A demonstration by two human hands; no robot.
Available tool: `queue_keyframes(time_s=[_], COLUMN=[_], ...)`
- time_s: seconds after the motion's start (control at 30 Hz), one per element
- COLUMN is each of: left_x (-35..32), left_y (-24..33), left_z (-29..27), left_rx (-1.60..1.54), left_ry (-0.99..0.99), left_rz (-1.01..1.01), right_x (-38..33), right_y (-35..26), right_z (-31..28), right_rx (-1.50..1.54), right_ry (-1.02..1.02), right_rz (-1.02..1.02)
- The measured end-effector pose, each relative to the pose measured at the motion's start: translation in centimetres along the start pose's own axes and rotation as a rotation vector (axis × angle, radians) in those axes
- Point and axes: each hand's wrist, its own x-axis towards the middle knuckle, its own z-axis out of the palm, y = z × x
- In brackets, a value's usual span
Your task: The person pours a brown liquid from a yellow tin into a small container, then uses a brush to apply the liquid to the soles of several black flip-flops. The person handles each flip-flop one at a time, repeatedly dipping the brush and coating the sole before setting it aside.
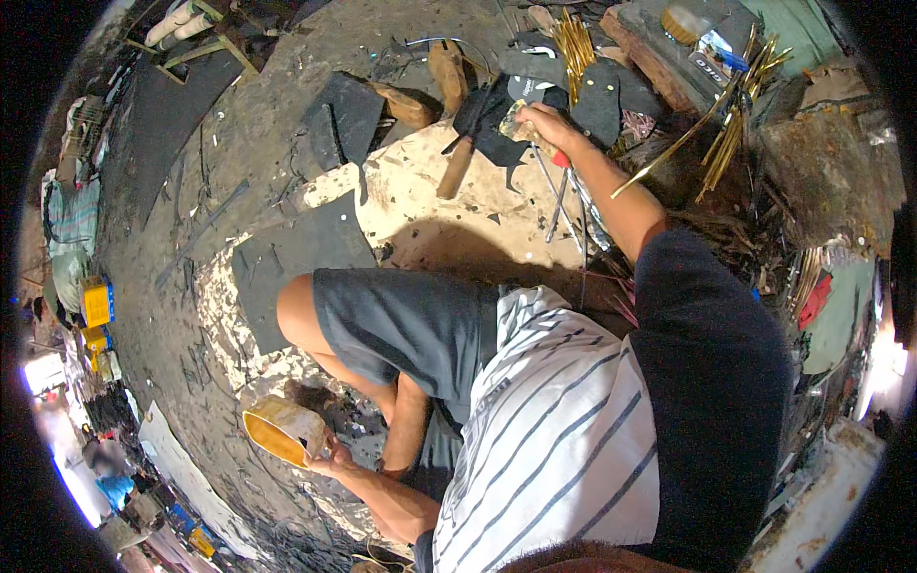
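My right hand (546, 124) reaches forward over the work slab and is closed on a small pale-handled tool (516, 122), above black rubber pieces (497, 115). Down at the lower left, my left hand (330, 458) holds a yellow-lined shoe sole piece (282, 430) by its edge, beside my bent knee. I sit on the ground in grey shorts and a striped shirt.
A wooden-handled hammer (457, 164) lies on the pale stone slab (420, 205). Black rubber sheets (296, 253), metal rods (559, 205), bundles of yellow strips (573, 43), and a brush (680, 24) surround it. Yellow boxes (95, 301) stand far left.
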Motion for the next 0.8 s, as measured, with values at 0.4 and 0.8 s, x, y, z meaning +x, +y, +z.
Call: queue_keyframes(time_s=[0.4,0.8], left_x=[-8.2,-19.4], left_y=[9.0,24.4], left_z=[8.6,-1.5], left_rx=[-0.209,-0.004], left_ry=[0.246,0.199], left_rz=[-0.014,0.064], right_x=[0.6,0.5], right_y=[-2.1,-20.8], right_z=[-3.2,18.7], right_rx=[0.180,-0.129], right_ry=[0.222,-0.437], right_rz=[-0.159,-0.671])
